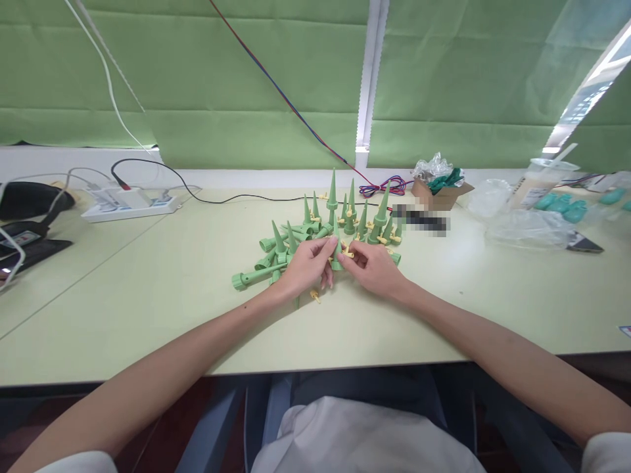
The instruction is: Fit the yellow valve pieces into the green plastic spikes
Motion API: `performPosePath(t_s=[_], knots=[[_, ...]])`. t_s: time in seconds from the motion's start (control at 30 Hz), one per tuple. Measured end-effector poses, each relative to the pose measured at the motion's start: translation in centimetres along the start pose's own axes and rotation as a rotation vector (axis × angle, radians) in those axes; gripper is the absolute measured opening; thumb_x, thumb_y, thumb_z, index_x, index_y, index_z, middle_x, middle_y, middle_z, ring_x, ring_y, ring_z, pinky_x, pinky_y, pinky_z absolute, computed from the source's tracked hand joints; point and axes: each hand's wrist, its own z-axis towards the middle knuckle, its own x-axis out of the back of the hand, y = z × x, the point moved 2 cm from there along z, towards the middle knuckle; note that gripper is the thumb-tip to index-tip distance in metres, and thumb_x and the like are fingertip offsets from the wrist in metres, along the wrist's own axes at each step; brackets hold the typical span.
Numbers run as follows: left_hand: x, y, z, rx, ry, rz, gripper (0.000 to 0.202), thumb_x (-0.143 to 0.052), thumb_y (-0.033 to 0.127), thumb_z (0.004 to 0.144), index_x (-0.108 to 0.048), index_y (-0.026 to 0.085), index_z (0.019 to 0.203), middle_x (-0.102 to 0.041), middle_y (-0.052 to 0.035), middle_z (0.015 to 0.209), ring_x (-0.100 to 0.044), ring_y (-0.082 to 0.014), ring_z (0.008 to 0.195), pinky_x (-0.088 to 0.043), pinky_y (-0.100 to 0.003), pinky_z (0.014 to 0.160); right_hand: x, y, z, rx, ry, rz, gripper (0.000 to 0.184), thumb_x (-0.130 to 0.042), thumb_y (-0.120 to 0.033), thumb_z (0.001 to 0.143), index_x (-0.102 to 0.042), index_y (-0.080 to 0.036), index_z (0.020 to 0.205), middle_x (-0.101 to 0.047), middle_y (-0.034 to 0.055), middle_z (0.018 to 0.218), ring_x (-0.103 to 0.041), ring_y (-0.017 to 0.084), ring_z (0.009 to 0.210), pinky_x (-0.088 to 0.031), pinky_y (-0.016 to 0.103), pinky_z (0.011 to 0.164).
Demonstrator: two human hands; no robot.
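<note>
Nearest us: 1 yellow pc [315, 296], loose on tbl [394, 335]. Next: our R hand [377, 268], pinching yellow fitting [349, 254]; our L hand [306, 264], grasping green spike [338, 247], approx. upright, betw. both hands at fingertips. Beyond: other spikes [332, 197], some standing, some lying.

I can't see all of the pointed green plastic spike [338, 247], as the left hand's [309, 264] thumb and fingers cover part of it, and how the small yellow plastic piece [348, 253] at the right hand's [378, 268] fingertips meets it is too tiny to tell. The long black object [421, 220] behind is blurred into squares, while the glossy black rounded thing [37, 200] runs out of sight at far left.
</note>
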Motion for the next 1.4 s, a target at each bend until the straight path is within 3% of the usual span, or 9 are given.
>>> performPosePath(t_s=[0.5,0.87,1.4], knots=[[-0.26,-0.08,-0.03,0.020,-0.067,-0.013,0.047,-0.050,0.062,0.090,-0.049,0.019,0.072,-0.058,-0.0008,0.045,-0.058,-0.0165,0.037,-0.041,-0.024,0.036,0.18,-0.31,-0.32,0.103,-0.012,0.014,0.031,-0.052,-0.034,0.091,-0.035,-0.022,0.069,-0.043,-0.0054,0.055,-0.034,0.009,0.048,-0.030,0.026,0.053],[-0.41,-0.47,-0.11,0.054,-0.134,-0.016,0.047,-0.049,0.060,0.092,-0.053,0.016,0.078,-0.059,-0.0022,0.047,-0.060,-0.0153,0.039,-0.041,-0.021,0.035,0.18,-0.32,-0.58,0.174,-0.099,-0.035,0.026,-0.050,-0.027,0.091,-0.032,-0.022,0.072,-0.042,-0.0052,0.057,-0.034,0.010,0.050,-0.027,0.027,0.053],[-0.91,-0.17,-0.23,0.051,-0.251,-0.035,0.050,-0.044,0.065,0.091,-0.049,0.017,0.078,-0.060,-0.0028,0.046,-0.058,-0.0151,0.037,-0.042,-0.021,0.032,0.23,-0.84,-0.83,0.234,-0.119,-0.112,0.022,-0.049,-0.020,0.086,-0.033,-0.022,0.071,-0.040,-0.0051,0.059,-0.033,0.010,0.052,-0.024,0.026,0.053]])
